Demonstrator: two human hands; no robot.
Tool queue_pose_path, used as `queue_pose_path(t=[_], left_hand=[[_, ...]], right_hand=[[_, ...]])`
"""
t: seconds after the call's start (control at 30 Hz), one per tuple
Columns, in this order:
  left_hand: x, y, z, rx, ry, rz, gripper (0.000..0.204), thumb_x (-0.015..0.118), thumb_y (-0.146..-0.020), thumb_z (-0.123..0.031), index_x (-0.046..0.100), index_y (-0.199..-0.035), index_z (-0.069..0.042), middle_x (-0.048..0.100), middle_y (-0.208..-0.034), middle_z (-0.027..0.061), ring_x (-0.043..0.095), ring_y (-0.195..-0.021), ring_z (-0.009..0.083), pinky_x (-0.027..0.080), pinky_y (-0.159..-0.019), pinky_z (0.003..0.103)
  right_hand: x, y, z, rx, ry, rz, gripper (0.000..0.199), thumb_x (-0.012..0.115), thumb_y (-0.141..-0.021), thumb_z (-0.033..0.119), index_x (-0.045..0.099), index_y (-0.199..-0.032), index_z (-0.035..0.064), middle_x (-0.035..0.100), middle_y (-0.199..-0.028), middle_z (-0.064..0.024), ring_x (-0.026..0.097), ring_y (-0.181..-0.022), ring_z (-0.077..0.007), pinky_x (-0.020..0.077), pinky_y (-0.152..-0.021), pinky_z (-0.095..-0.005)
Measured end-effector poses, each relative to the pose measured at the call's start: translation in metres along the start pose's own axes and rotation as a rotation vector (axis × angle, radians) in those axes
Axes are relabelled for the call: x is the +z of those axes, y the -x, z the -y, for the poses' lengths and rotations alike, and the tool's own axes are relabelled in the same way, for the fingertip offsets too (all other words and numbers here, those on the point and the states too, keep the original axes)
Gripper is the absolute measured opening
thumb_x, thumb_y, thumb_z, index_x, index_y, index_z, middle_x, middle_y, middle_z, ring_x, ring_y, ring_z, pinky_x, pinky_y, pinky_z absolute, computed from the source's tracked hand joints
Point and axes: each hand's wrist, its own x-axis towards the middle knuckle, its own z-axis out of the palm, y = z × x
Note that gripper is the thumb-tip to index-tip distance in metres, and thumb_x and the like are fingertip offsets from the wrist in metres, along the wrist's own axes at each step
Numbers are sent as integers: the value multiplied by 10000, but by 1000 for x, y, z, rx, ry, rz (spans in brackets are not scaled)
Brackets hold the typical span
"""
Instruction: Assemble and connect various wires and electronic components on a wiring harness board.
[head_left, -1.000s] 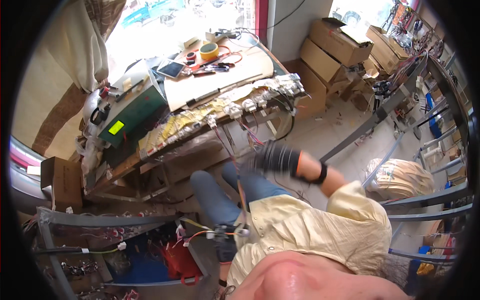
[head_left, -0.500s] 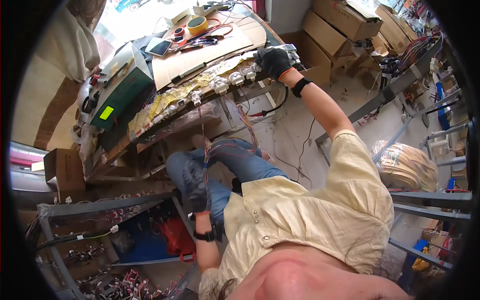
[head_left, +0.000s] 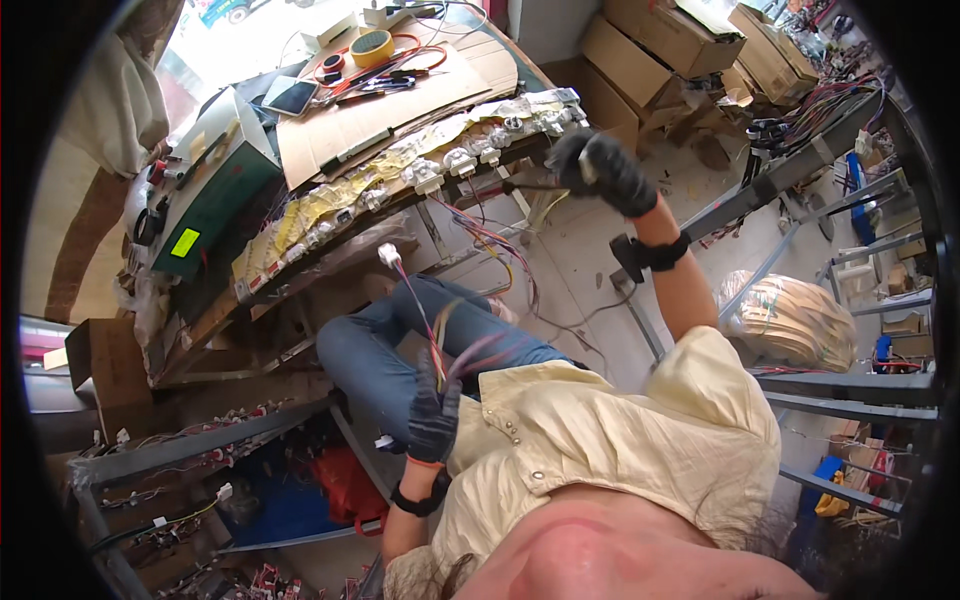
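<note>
Left of both hands, a dark-green box-shaped device with a lit yellow-green display [head_left: 215,215] is carried by the wood-edged surface [head_left: 205,335]. Ahead of the left hand, a white block-shaped plastic connector [head_left: 389,255] is seen at the end of a bundle of thin multicoloured wires [head_left: 434,350]. That bundle is gripped by the left hand [head_left: 433,425], gloved in dark grey, with its fingers closed round it. Farther ahead, a row of white plastic connectors [head_left: 428,178] is lined along the surface's near edge. Just left of the right hand [head_left: 605,172], black-gloved and with bent fingers, a black cable [head_left: 540,187] is stretched; whether it is held cannot be told. Right of that hand, a pale brown, plastic-wrapped bundle [head_left: 787,315] is seen.
</note>
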Motion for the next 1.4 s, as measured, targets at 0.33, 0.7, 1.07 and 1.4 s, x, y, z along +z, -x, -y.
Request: queue_pose_path(t=[0.33, 0.7, 1.07, 1.4], left_hand=[[36, 76, 10, 192, -47, 310, 534, 562, -840, -150, 351, -1310, -10, 523, -1157, 238, 588, -896, 335, 473, -749, 372], [4, 108, 56, 254, -233, 494, 478, 555, -831, -150, 421, -1277, -40, 529, -1149, 222, 591, -880, 327, 477, -734, 383], [-12, 40, 13, 188, -156, 387, 408, 552, -849, -223, 504, -1206, -33, 591, -1025, 194, 575, -900, 326, 461, -763, 378], [-46, -5, 69, -76, -476, 240, 352, 538, -831, -420, 645, -819, -85, 614, -748, 165, 597, -681, 337, 472, -600, 409]], right_hand=[[157, -57, -62, 658, -206, -130, 393, 540, -844, 415, 520, -953, 39, 569, -802, -103, 545, -656, -243, 440, -617, -359], [102, 222, -81, 658, 801, 868, 294, 448, -875, 362, 594, -961, 122, 624, -819, -140, 612, -735, -294, 482, -671, -372], [-85, -18, -92, 373, 1318, -274, 317, 488, -843, 323, 623, -797, 39, 605, -747, -205, 588, -702, -379, 469, -627, -448], [-27, 2, -104, 559, 870, -515, 456, 635, -750, 384, 544, -1019, 26, 629, -878, -189, 610, -830, -340, 469, -728, -408]])
